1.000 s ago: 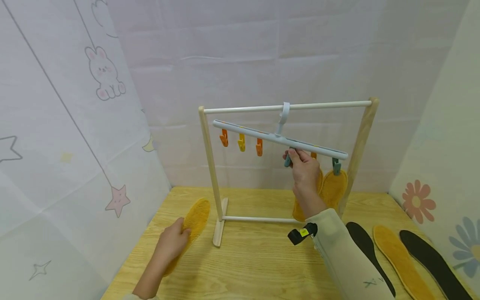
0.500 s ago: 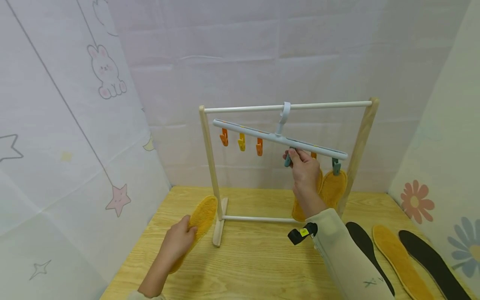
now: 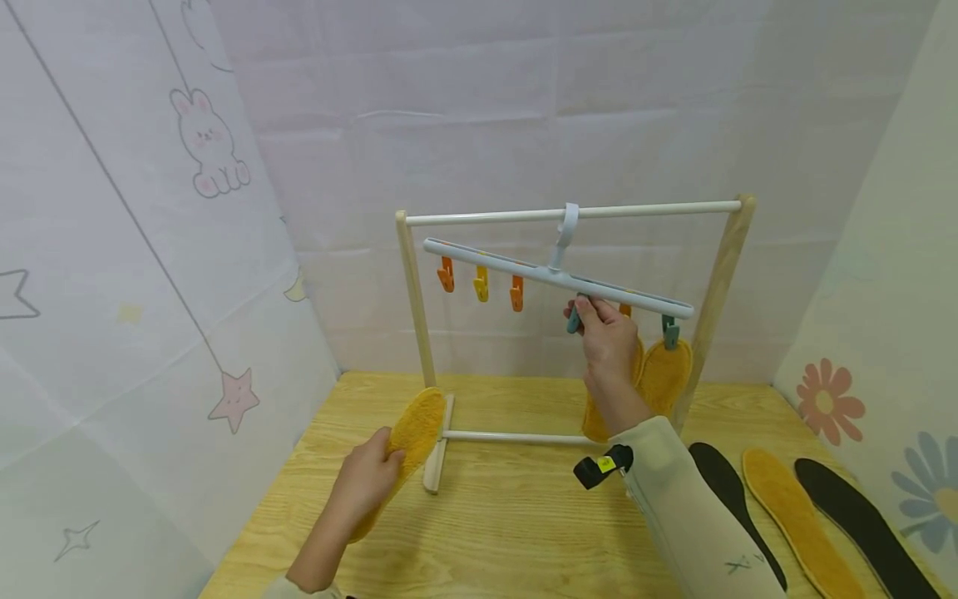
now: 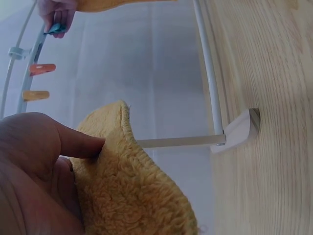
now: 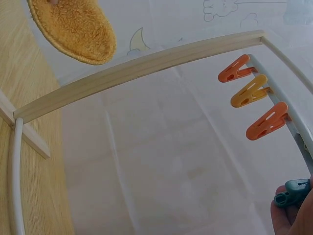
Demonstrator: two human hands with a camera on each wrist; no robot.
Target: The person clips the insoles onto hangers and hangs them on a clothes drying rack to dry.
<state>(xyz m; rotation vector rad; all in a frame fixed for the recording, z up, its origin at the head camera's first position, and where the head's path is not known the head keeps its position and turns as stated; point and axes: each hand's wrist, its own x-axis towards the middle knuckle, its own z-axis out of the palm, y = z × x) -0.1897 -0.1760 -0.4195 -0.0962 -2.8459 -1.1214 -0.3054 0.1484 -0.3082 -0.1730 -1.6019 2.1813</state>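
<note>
My left hand (image 3: 368, 477) grips a fuzzy yellow insole (image 3: 419, 424) by its middle, thumb on the near face, above the table left of centre. In the left wrist view the insole (image 4: 132, 186) shows its curly pile and stitched edge. With my right hand (image 3: 609, 337) I pinch a teal clip (image 5: 292, 192) under the white hanger (image 3: 509, 264). The hanger tilts down to the right on the rack's bar. Yellow insoles (image 3: 666, 376) hang at its right end, one from a dark green clip (image 3: 671, 333); my right hand and arm partly hide them.
Two orange clips (image 3: 446, 274) and a yellow clip (image 3: 482, 287) dangle from the hanger's left half. The wooden rack (image 3: 417, 308) stands on the table (image 3: 509, 524). Two black insoles (image 3: 861, 520) and a yellow insole (image 3: 797, 520) lie at the right.
My left hand has moved to the right with the yellow insole, bringing its tip in front of the rack's left foot. The right hand stays at the teal clip.
</note>
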